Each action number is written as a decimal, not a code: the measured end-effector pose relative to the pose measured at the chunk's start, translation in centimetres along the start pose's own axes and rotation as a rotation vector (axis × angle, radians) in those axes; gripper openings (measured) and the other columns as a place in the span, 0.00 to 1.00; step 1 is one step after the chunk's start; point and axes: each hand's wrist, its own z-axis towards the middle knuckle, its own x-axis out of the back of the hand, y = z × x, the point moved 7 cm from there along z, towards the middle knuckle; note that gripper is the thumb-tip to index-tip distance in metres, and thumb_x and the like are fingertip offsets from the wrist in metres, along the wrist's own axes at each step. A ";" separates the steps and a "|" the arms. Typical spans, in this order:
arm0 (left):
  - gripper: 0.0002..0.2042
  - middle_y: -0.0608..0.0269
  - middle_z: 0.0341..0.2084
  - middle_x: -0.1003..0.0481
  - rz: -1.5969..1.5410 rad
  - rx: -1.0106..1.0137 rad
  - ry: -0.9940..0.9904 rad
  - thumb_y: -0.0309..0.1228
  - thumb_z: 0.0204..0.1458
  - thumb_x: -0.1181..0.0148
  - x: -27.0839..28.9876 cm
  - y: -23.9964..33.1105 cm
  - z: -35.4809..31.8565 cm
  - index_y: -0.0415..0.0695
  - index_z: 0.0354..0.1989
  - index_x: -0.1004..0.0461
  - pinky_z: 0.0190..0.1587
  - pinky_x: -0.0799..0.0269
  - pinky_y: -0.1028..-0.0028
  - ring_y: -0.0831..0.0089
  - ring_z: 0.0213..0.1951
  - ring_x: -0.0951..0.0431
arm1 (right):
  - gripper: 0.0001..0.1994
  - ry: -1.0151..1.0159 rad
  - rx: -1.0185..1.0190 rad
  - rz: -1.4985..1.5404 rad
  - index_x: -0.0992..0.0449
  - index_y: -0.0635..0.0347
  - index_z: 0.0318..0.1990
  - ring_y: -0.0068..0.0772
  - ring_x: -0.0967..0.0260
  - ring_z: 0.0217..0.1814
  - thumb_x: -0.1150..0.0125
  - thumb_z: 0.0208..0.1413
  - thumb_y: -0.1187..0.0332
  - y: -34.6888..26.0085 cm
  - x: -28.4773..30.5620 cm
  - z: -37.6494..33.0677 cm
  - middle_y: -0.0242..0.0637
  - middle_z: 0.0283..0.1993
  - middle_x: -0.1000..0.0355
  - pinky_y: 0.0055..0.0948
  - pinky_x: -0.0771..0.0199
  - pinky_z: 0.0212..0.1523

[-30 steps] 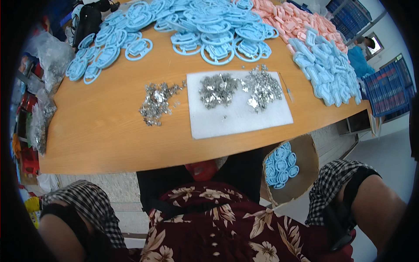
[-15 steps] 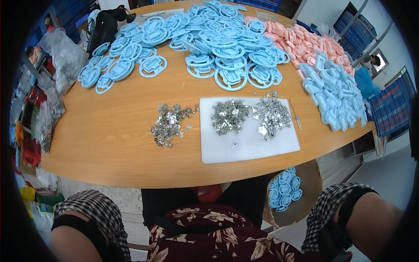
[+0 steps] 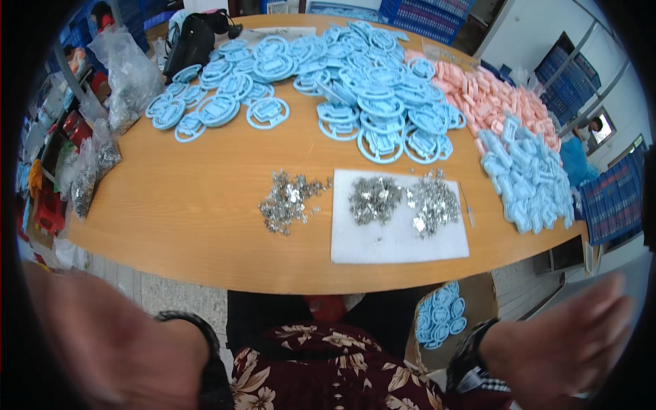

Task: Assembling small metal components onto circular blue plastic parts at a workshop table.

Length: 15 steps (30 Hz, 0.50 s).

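My left hand (image 3: 123,345) is raised at the lower left, short of the table edge, badly blurred. Its fingers run into the dark rim, so I cannot make out their pose. On the lower right my right hand (image 3: 567,342) is also up and blurred, its fingers stretched out and nothing seen in them. Neither hand touches the table. In front lies a white foam sheet (image 3: 400,251) bearing two heaps of small shiny metal pieces, a left heap (image 3: 374,200) and a right heap (image 3: 435,203). A third metal heap (image 3: 287,201) sits on the bare wood left of the sheet.
Light-blue round plastic parts (image 3: 369,89) are piled across the far table (image 3: 184,205). Pink parts (image 3: 492,96) and blue oblong parts (image 3: 529,178) lie at right. A thin tool (image 3: 469,208) rests beside the sheet. Below the edge stands a cardboard box (image 3: 486,307) holding blue parts.
Both hands have come into view, rising at the lower left and lower right, where only forearms and checked sleeves showed. The view has shifted slightly; the things on the table stay put.
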 end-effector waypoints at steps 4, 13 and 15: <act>0.20 0.66 0.37 0.28 0.020 -0.019 -0.008 0.43 0.58 0.39 -0.1 1.2 -0.4 0.46 0.54 0.32 0.49 0.34 0.70 0.77 0.43 0.29 | 0.17 0.083 -0.010 0.175 0.23 0.41 0.56 0.25 0.31 0.47 0.53 0.70 0.49 1.0 -4.5 -0.6 0.18 0.50 0.23 0.36 0.32 0.46; 0.21 0.67 0.38 0.27 -0.014 -0.122 -0.091 0.44 0.57 0.38 -1.1 2.5 -0.8 0.47 0.55 0.32 0.52 0.35 0.70 0.78 0.43 0.30 | 0.13 0.030 0.005 0.166 0.22 0.35 0.57 0.24 0.33 0.59 0.46 0.69 0.56 0.5 -4.3 0.1 0.10 0.61 0.27 0.39 0.33 0.52; 0.21 0.68 0.38 0.27 0.001 -0.151 -0.093 0.44 0.57 0.38 -1.3 3.6 -1.0 0.47 0.55 0.32 0.52 0.36 0.70 0.79 0.44 0.30 | 0.13 -0.068 0.060 0.149 0.21 0.36 0.56 0.26 0.30 0.56 0.46 0.69 0.56 0.8 -4.1 0.7 0.14 0.59 0.25 0.38 0.32 0.52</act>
